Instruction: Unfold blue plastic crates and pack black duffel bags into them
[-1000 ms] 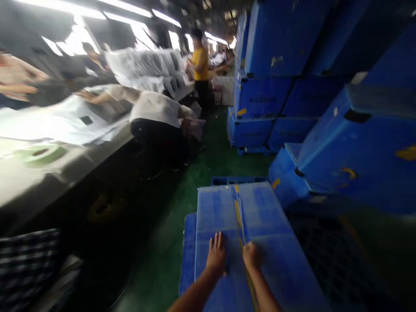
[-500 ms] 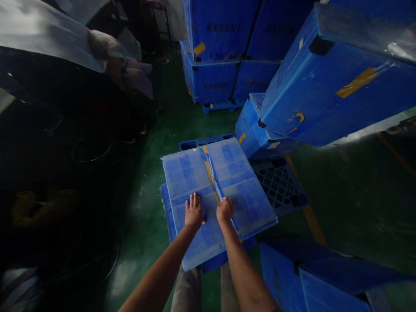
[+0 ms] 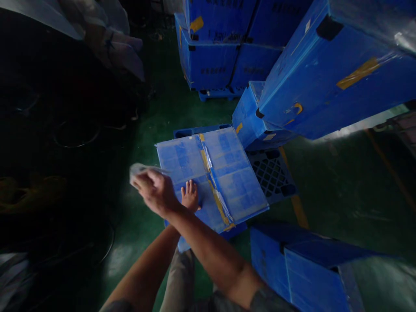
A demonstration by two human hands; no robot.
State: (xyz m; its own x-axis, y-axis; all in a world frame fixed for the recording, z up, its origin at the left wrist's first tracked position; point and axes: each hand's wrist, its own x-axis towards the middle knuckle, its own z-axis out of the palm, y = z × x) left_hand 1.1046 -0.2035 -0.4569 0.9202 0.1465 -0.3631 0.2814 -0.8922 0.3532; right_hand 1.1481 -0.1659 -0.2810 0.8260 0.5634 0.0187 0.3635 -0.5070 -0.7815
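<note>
A blue corrugated plastic box (image 3: 227,156) lies in front of me with its top flaps closed. Yellow and clear tape (image 3: 212,184) runs along the seam between the flaps. My left hand (image 3: 190,197) rests flat on the left flap, fingers spread. Crossing above my left forearm, my right hand (image 3: 155,190) is raised off the box's left side, its fingers closed on a wad of translucent film (image 3: 138,170), which looks like clear tape. Motion blurs the film and part of that hand.
Tall blue boxes (image 3: 334,82) stand at the right, and stacked ones (image 3: 214,65) at the back. A blue lattice pallet (image 3: 273,173) shows beside the box. An open blue box (image 3: 312,268) is at lower right. A person in pale clothing (image 3: 123,52) is at upper left.
My right hand has left the box's seam and swung up and left across my left arm, carrying the film. My left hand stays flat on the flap. The view has shifted slightly.
</note>
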